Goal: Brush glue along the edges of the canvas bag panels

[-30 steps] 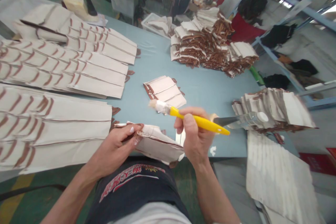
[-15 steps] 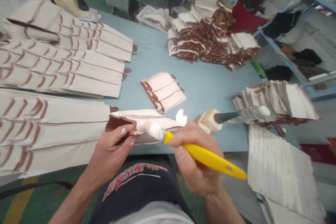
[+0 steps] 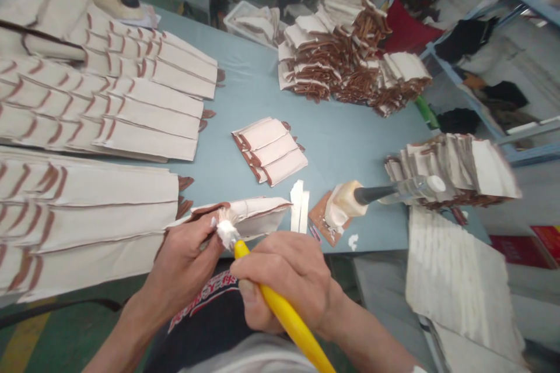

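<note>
We hold a brush (image 3: 285,313) to a cream piece (image 3: 260,214) at the table's (image 3: 350,134) near edge.
The fingers of our left hand (image 3: 186,256) pinch the piece's left end; those of our right hand (image 3: 291,274) clamp the brush, bristles (image 3: 226,227) beside our left fingertips.

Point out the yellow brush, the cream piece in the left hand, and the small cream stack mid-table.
Yellow brush (image 3: 289,320): head view, on the handle.
Cream piece (image 3: 262,218): head view, on its pale side.
Small cream stack (image 3: 273,151): head view, on its top face.
</note>
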Motion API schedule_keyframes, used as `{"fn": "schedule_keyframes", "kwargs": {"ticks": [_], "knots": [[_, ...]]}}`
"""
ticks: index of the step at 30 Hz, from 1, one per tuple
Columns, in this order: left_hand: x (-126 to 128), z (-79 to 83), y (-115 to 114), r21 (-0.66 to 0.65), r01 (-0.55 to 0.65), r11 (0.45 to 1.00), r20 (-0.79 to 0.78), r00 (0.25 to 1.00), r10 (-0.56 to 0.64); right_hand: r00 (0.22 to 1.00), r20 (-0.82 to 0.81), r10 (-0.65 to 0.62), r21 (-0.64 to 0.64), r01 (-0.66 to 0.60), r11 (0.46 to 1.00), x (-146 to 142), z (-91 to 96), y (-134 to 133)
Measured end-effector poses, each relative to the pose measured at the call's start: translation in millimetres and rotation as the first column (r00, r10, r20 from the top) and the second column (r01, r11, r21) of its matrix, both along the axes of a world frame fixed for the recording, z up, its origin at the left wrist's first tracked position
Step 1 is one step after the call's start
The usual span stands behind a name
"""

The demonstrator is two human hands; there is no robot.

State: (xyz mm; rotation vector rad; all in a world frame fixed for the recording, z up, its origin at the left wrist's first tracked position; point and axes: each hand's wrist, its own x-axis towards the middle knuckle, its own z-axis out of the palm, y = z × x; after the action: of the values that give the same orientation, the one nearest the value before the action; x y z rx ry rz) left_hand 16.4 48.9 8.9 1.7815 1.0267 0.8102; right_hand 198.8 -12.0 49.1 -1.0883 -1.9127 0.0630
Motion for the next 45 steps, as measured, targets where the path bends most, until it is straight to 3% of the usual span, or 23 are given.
{"fn": "schedule_keyframes", "kwargs": {"ticks": [6, 13, 16, 19, 22, 26, 32, 36, 41, 45], "knots": [[-4, -2.5, 2, -0.027, -0.092, 0.995, 0.0, 0.996, 0.092, 0.965, -0.196, -0.172, 0.003, 0.176, 0.984, 13, 1.0, 4], [-2, 0.7, 8, 0.021, -0.001, 1.0, 0.052, 0.999, 0.0, 0.963, -0.247, -0.107, -0.051, 0.098, 0.994, -3, -5.7, 5], [-4, -1.5, 8, 0.085, -0.032, 0.996, 0.028, 0.999, 0.03, 0.934, -0.316, -0.166, -0.111, 0.137, 0.984, 3, -4.1, 5], [-3, -3.7, 8, 0.119, -0.014, 0.993, 0.001, 1.0, 0.014, 0.936, -0.276, -0.219, -0.079, 0.205, 0.976, 9, -5.5, 7], [1, -2.7, 9, 0.109, 0.028, 0.994, -0.003, 1.0, -0.028, 0.968, -0.193, -0.162, 0.003, 0.166, 0.986, 2, -8.6, 9], [2, -1.1, 10, 0.005, 0.02, 1.0, 0.008, 1.0, -0.02, 0.953, -0.282, -0.113, -0.047, 0.104, 0.993, -6, -6.5, 6], [-6, -5.1, 15, -0.159, -0.084, 0.984, -0.026, 0.996, 0.08, 0.877, -0.454, -0.159, -0.192, 0.077, 0.978, 16, -12.5, -2], [-11, -0.6, 23, -0.341, 0.055, 0.938, 0.087, 0.996, -0.027, 0.887, -0.435, -0.154, -0.288, 0.025, 0.957, 25, -18.4, 6], [-4, 5.1, 25, -0.49, 0.144, 0.86, 0.193, 0.98, -0.054, 0.946, -0.319, -0.053, -0.093, 0.024, 0.995, 26, -15.9, 37], [-1, 1.6, 23, -0.59, 0.189, 0.785, 0.276, 0.961, -0.024, 0.967, -0.243, -0.079, 0.016, 0.085, 0.996, 34, -21.1, 51]]}}
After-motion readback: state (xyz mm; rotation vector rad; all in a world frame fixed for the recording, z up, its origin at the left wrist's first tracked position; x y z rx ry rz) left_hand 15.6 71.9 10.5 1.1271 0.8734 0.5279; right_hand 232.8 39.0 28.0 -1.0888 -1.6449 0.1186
